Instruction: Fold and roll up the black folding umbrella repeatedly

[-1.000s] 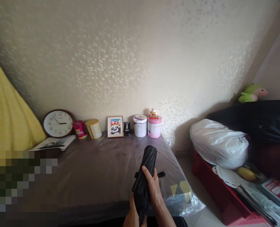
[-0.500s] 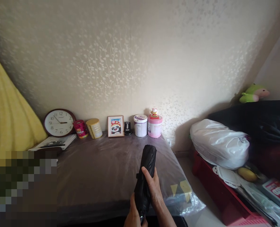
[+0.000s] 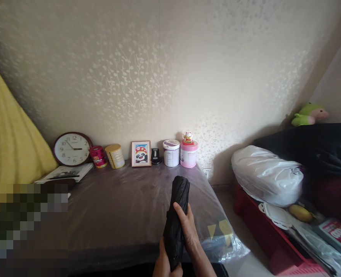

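Your right hand (image 3: 187,229) is wrapped around the middle of a black folded fabric umbrella (image 3: 176,215), fingers closed on its pleated cloth, while your left hand (image 3: 166,265) grips its lower end near the bottom edge of the view. You hold the umbrella almost upright, its rounded top tilted away from you, above the near edge of a brown table under clear plastic sheeting (image 3: 124,204). Along the wall at the back of that table stand a round brown-rimmed wall clock (image 3: 72,149) with black numerals, a red tin (image 3: 98,157), a gold tin (image 3: 115,156), a small framed cartoon panda picture (image 3: 141,153), a white canister with a purple lid (image 3: 171,152) and a pink canister (image 3: 188,153). Their labels are too small to read. A white plastic bag (image 3: 266,175) lies well to your right
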### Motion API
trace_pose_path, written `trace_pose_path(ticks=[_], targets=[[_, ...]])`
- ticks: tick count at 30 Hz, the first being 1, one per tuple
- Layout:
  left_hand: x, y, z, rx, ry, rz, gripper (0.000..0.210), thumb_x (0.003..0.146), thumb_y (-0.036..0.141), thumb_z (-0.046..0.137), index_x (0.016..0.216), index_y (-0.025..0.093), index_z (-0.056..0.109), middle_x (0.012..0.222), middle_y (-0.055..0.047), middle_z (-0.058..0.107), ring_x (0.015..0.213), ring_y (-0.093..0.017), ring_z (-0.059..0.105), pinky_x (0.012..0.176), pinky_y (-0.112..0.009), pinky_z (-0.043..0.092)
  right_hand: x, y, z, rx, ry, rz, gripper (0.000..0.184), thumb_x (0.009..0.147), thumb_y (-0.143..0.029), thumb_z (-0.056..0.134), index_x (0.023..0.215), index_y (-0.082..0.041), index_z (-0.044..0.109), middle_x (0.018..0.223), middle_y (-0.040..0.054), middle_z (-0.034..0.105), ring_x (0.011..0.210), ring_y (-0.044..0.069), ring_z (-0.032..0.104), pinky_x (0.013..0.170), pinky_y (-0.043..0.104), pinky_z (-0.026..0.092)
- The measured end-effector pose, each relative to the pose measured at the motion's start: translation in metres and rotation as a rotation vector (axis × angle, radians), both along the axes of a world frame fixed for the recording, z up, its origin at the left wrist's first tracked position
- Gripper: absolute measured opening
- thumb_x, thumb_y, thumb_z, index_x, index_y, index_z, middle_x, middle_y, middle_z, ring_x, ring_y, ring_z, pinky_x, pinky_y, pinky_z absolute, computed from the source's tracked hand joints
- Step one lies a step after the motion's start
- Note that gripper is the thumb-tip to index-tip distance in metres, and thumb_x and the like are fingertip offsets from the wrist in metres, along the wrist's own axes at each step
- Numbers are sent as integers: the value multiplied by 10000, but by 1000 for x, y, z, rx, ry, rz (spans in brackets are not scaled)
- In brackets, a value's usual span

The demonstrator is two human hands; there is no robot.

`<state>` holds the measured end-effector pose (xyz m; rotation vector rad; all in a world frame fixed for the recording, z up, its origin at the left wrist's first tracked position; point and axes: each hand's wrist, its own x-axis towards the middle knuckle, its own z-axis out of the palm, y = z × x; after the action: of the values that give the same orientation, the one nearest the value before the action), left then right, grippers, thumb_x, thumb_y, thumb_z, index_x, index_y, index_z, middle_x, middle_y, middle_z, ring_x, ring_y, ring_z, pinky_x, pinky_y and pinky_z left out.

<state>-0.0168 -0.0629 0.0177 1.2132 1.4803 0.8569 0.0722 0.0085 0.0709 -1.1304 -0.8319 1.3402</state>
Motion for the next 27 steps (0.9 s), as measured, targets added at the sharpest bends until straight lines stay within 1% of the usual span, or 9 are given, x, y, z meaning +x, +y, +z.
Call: trace_pose_path(ticks=[3,6,8,10,14,18,21,24,27], targets=[[-4,2,-4,31,264,-28,858,617,53,486,1378,65,91,1391,-201,366,1139,-217,529,908,-243,395,-2,2,-3,27,-75,-62,477,647,-494,692,984,-186,554,731,-6,627,693,172,599,618,257,480],[-9,1,6,102,296,-29,837,607,62,490,1371,82,147,1445,-166,288,1231,-210,444,951,-219,362,-4,2,-5,11,-19,-69,459,651,-495,691,958,-183,552,703,-14,617,656,159,593,597,251,477],[-11,-1,18,131,143,-44,816,607,116,535,1353,111,206,1332,-139,463,1191,-203,482,940,-218,372,-5,1,-5,-12,89,-29,457,672,-509,669,965,-182,545,680,-14,614,614,151,586,562,247,472],[-12,-3,30,-9,-119,-109,776,654,227,558,1348,159,219,993,-68,656,880,-183,636,750,-239,460,-5,0,-4,-40,206,39,481,691,-540,635,989,-176,535,643,-10,610,544,145,572,502,246,458],[-8,-6,36,-215,-349,-148,790,687,375,586,1358,197,208,561,67,568,513,-133,575,554,-242,437,-4,-2,0,-67,278,107,549,682,-560,632,1043,-161,525,628,0,607,486,148,565,458,254,449],[-4,-6,19,3,-91,-31,807,647,212,571,1366,167,209,1042,-76,646,967,-206,614,840,-268,446,-2,-1,1,-46,164,82,543,639,-499,701,1040,-169,543,726,16,637,610,174,613,560,276,490],[-7,-3,7,147,163,5,870,593,95,519,1377,87,141,1420,-176,323,1265,-242,397,1005,-277,336,-2,-1,-1,-8,62,11,492,636,-482,709,986,-166,569,731,9,635,667,177,613,618,276,499],[-11,-2,9,183,230,8,868,581,88,522,1369,77,158,1453,-180,246,1321,-239,306,1041,-273,287,-3,-1,-4,-14,87,-23,464,637,-480,706,957,-169,577,722,1,636,650,165,604,609,262,498],[-16,-3,25,120,-24,-99,838,607,193,580,1353,124,203,1135,-122,592,1033,-201,573,861,-254,418,-4,-2,-6,-67,209,0,451,647,-520,677,907,-165,577,617,-10,608,523,152,573,503,261,478]])
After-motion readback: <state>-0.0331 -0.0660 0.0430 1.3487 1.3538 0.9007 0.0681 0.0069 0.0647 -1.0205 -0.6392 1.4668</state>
